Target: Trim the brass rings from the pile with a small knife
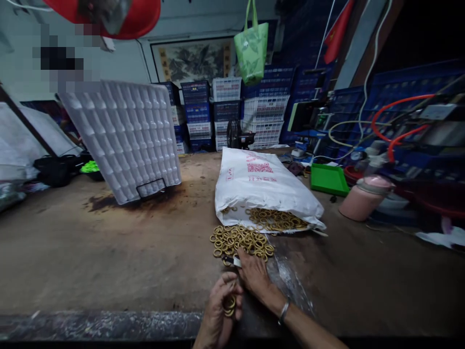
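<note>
Your left hand (217, 306) curls round brass-coloured rings (229, 304), at least two, partly finger-hidden, near the tabletop's (109, 271) near edge. Your right hand (255, 274) meets the ring pile (240, 238), too overlapped to count; grip unclear. One woven sack (261, 186) beyond: mouth nearward, long axis front-to-back, inner rings half-hidden.
</note>
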The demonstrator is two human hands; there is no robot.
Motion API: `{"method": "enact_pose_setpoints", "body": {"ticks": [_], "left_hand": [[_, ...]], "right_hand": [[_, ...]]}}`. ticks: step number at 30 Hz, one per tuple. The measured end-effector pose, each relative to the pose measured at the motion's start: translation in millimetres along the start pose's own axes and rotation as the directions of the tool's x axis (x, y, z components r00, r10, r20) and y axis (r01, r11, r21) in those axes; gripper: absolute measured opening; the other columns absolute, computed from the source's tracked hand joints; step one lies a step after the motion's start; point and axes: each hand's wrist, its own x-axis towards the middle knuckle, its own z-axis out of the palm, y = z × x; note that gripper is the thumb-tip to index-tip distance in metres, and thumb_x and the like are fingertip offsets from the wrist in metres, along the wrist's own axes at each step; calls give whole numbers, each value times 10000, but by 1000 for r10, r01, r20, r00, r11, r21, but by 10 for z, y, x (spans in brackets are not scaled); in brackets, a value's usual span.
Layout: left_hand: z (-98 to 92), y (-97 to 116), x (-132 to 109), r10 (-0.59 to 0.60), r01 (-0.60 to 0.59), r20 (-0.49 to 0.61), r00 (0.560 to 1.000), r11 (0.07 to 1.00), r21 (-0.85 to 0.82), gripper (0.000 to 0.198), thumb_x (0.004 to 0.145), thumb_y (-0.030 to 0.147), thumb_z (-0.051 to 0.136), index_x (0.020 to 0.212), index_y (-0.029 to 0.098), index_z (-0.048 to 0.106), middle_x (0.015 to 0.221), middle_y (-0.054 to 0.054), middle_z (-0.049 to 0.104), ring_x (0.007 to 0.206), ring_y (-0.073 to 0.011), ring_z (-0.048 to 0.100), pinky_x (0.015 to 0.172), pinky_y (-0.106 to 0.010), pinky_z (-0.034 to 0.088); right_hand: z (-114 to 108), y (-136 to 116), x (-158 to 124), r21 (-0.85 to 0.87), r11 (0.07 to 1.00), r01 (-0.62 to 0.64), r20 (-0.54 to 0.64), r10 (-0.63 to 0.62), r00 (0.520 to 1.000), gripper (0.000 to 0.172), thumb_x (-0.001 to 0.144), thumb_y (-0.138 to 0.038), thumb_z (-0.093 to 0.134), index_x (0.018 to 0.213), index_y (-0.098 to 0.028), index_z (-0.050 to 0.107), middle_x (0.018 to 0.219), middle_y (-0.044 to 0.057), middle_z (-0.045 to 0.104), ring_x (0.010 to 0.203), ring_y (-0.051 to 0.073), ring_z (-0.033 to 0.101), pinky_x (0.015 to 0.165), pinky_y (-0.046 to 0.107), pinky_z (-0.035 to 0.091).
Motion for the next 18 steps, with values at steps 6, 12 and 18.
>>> {"method": "enact_pose_setpoints", "body": {"ticks": [6, 12, 18], "left_hand": [[-21, -21, 30, -8, 4, -66, 998, 998, -69, 205, 667, 308, 649, 680, 133, 544, 636, -13, 570, 515, -80, 510, 378, -156, 327], [-27, -67, 129, 76, -74, -96, 992, 997, 24, 328, 611, 431, 657, 629, 158, 476, 565, 11, 533, 440, -73, 468, 323, -156, 269], [-41, -138, 206, 300, -194, -153, 942, 855, 480, 316, 664, 464, 583, 745, 174, 488, 460, 72, 442, 333, -50, 325, 343, -183, 234]], "right_hand": [[95, 107, -8, 72, 995, 63, -114, -55, 992, 175, 796, -174, 402, 956, -182, 473, 887, 80, 627, 756, 196, 603, 586, 252, 335], [150, 236, 0, 286, 943, 170, -179, -122, 976, 149, 728, -206, 404, 854, -209, 483, 769, 46, 617, 663, 176, 581, 565, 244, 360], [-6, 222, -18, 673, 739, 11, -64, 43, 997, 218, 636, -424, 478, 634, -207, 495, 572, -3, 550, 565, 156, 523, 558, 240, 387]]}}
